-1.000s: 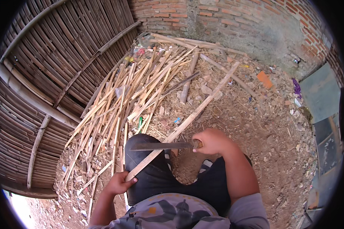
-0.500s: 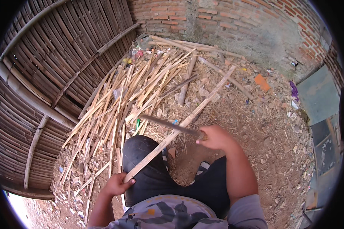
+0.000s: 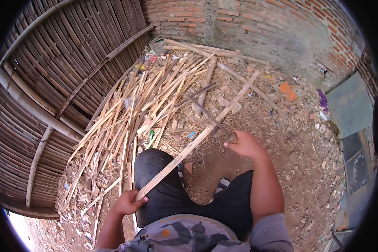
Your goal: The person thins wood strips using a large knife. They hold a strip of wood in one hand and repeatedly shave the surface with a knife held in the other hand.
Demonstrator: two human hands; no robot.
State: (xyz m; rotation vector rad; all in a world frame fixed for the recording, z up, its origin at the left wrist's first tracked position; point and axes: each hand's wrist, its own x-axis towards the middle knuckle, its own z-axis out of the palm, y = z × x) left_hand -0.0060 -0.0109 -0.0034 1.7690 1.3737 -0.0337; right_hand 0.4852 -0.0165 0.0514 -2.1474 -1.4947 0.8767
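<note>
My left hand (image 3: 130, 203) grips the lower end of a long pale wooden strip (image 3: 177, 164), which lies across my left knee (image 3: 150, 161) and reaches diagonally up to the right. My right hand (image 3: 246, 145) is closed on the handle of a long knife, right of the strip and above my right leg. The knife's dark blade (image 3: 204, 112) points up and to the left across the strip, blurred by motion; whether it touches the wood I cannot tell.
A pile of split strips (image 3: 124, 109) covers the ground at left, with poles (image 3: 201, 101) behind. A slatted bamboo wall (image 3: 42, 105) stands left, a brick wall (image 3: 256, 25) at back. Grey panels (image 3: 350, 105) lean at right. Rubble and scraps litter the dirt (image 3: 302, 176).
My right hand has moved forward and to the right, and the blade has swung from level over my knee to further up along the strip. My left hand stays at the strip's lower end.
</note>
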